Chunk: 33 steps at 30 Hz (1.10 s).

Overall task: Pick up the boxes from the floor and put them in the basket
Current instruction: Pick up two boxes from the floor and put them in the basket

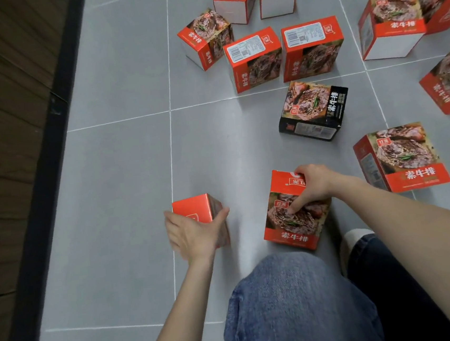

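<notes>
View: you look down at a grey tiled floor (126, 180) from head height, your denim-clad knee (291, 301) at the bottom centre of the frame.

Left hand (194, 233): lower centre-left; your grip wraps a small red box (194, 209), fingers (172, 224) on its left side and thumb on its right, closed onto it.

Right hand (313, 183): lower centre-right; your grip pinches the far top edge of a second red box (291, 219), thumb pressing down on its printed face.

Lift: you cannot tell from this view whether either box has left the floor.

Other boxes: about ten more lie across the upper and right parts of the frame; one black box (313, 109) sits at centre right, and another red box (401, 157) lies just right of your right hand.

Basket: not in view, so its direction is unknown.

Left edge: a dark strip (41, 188) runs down the frame, with wood panelling (1, 109) beyond it.

Risk, right grip: it catches only one edge, so the box may swing or slip as it rises.

Risk, left grip: the hand spans the box widely; light cardboard may crush if you squeeze, or drop if you loosen.

Risk, crowding: your right forearm passes near the red box beside it and may knock it.
</notes>
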Motion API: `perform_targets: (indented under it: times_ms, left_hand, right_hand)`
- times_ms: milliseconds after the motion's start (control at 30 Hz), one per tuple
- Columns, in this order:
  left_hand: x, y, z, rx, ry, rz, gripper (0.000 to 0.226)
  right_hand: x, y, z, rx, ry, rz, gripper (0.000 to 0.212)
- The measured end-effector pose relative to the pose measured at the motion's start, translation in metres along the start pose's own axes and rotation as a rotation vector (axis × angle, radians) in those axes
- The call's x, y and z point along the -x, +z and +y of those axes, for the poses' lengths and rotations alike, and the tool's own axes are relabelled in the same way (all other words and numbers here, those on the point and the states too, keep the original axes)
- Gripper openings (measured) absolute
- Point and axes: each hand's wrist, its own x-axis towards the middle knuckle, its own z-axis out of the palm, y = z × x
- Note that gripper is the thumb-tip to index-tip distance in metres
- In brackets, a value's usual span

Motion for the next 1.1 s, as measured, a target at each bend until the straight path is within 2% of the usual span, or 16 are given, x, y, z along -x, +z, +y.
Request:
perform_targets:
  times_ms: [100,233,400,567,667,800,1000,1100]
  left_hand:
    - [0.005,0.014,-0.012,-0.043,-0.043,0.045,0.134]
    - [0.0,0.022,-0.014,-0.062,-0.031,0.119,0.117]
    - [-0.004,0.015,-0.018,-0.109,0.018,0.102,0.108]
    - [-0.021,-0.006,-0.031,-0.119,0.074,-0.024,0.104]
    - [-0.034,-0.028,-0.039,-0.079,0.08,-0.185,0.097]
    - [-0.036,-0.061,-0.055,0.021,0.021,-0.378,0.113]
    - [0.028,-0.158,-0.037,0.158,-0.033,-0.533,0.104]
    - [0.067,-0.216,-0.026,0.18,-0.082,-0.564,0.109]
  right_hand:
    - [-0.001,0.0,-0.003,0.01,-0.001,-0.002,0.108]
    - [-0.004,-0.001,-0.005,0.013,0.005,0.001,0.108]
    - [-0.006,-0.004,-0.013,0.016,0.002,-0.022,0.104]
    - [-0.013,-0.018,-0.044,0.073,-0.062,-0.064,0.105]
    - [-0.009,-0.025,-0.078,0.169,-0.178,-0.071,0.106]
    - [0.014,-0.031,-0.113,0.196,-0.275,-0.135,0.105]
    - [0.082,-0.049,-0.146,0.247,-0.274,-0.26,0.104]
    - [0.133,-0.07,-0.169,0.255,-0.262,-0.314,0.105]
